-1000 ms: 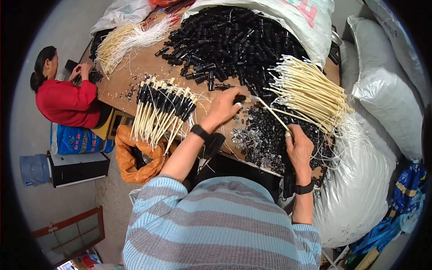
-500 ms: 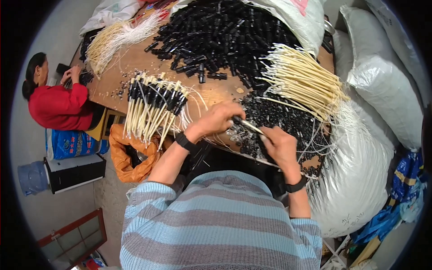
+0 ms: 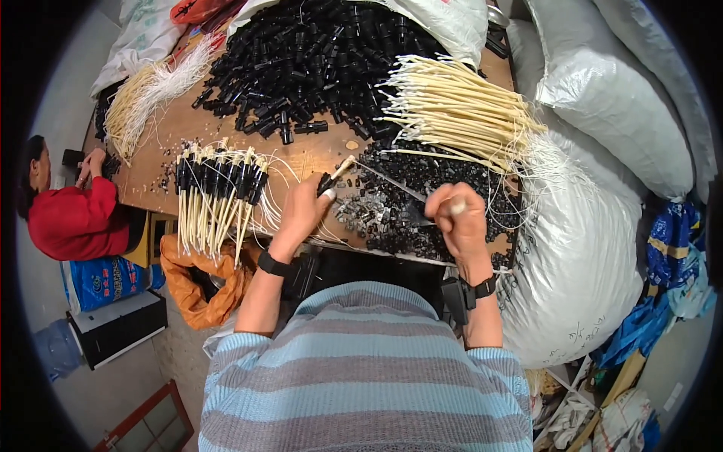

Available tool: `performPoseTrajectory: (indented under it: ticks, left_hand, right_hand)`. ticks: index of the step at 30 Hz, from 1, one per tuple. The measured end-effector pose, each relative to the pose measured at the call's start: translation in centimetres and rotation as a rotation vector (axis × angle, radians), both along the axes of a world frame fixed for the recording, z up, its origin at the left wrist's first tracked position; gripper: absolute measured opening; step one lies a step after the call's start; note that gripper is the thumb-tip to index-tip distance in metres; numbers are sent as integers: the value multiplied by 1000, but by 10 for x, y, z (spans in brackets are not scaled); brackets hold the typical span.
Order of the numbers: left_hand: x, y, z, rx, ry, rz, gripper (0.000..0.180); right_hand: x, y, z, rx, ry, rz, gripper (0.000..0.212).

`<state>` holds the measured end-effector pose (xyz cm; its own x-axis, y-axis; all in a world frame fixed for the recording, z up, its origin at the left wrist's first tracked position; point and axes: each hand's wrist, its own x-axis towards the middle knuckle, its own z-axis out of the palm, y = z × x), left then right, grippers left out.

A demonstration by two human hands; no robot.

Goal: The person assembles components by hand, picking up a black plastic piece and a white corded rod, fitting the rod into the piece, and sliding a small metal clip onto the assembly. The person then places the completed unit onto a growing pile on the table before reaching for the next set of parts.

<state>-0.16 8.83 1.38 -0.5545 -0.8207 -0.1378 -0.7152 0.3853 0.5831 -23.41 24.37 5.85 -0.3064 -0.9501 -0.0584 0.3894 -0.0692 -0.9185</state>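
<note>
My left hand [image 3: 303, 209] is closed round a black plastic connector [image 3: 325, 183] with a short cream sleeve [image 3: 343, 166] sticking out of its far end. White wrapping covers the tip of that thumb. My right hand [image 3: 458, 213], fingers curled, grips a thin, tapering grey length [image 3: 392, 179] pointing left toward the sleeve's tip; whether it is a tool or a taut wire I cannot tell. Beneath the hands lies a spread of small black and clear parts [image 3: 376, 215]. Left of my left hand, a bundle of cream-sleeved wires with black connectors [image 3: 218, 184] hangs over the table edge.
A heap of black connectors [image 3: 301, 68] covers the far table [image 3: 162, 151]. Cream-sleeved wires [image 3: 459, 109] lie at right, another bundle [image 3: 147, 102] far left. White sacks [image 3: 580, 264] crowd the right side. An orange bag [image 3: 181, 290] stands below the table; a person in red [image 3: 79, 215] sits left.
My hands have moved apart: the left shifted left with the connector, and the right lifted and no longer touches the sleeve. The whole view has swung slightly.
</note>
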Motion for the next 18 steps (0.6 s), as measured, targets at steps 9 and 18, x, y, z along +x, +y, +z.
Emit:
performPoseTrajectory:
  ticks: [9,18]
  left_hand:
    - [-30,25,14,405,455,101,19]
    - [-17,26,2,-66,308,-216,39]
  right_hand:
    - [67,-18,-28,19,1129,-7,18]
    - [59,-23,-28,41,1306,-180,10]
